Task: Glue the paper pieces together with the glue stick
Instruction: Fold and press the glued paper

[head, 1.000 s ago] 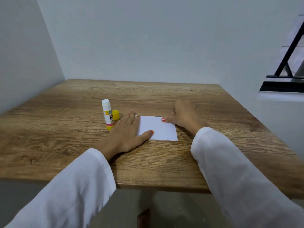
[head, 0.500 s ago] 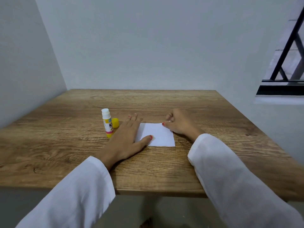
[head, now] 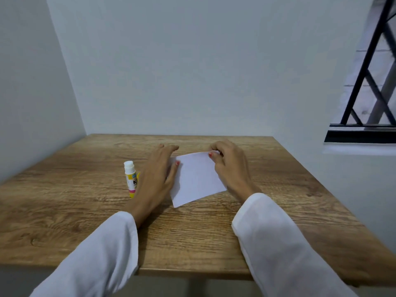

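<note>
White paper sheet (head: pixel 198 179) near the middle of the wooden counter (head: pixel 214 228), tilted with its far right corner raised and its near corner pointing toward the near edge. Right hand (head: pixel 230 166) pinching that raised far corner between thumb and fingertips; left hand (head: pixel 157 174) flat with fingers straight, thumb on the sheet's left edge. Glue stick (head: pixel 130 177) upright just left of the left hand, white cap on top.

A wooden table (head: pixel 214 243) meets pale walls (head: pixel 192 61) beside a barred window (head: pixel 368 82).
</note>
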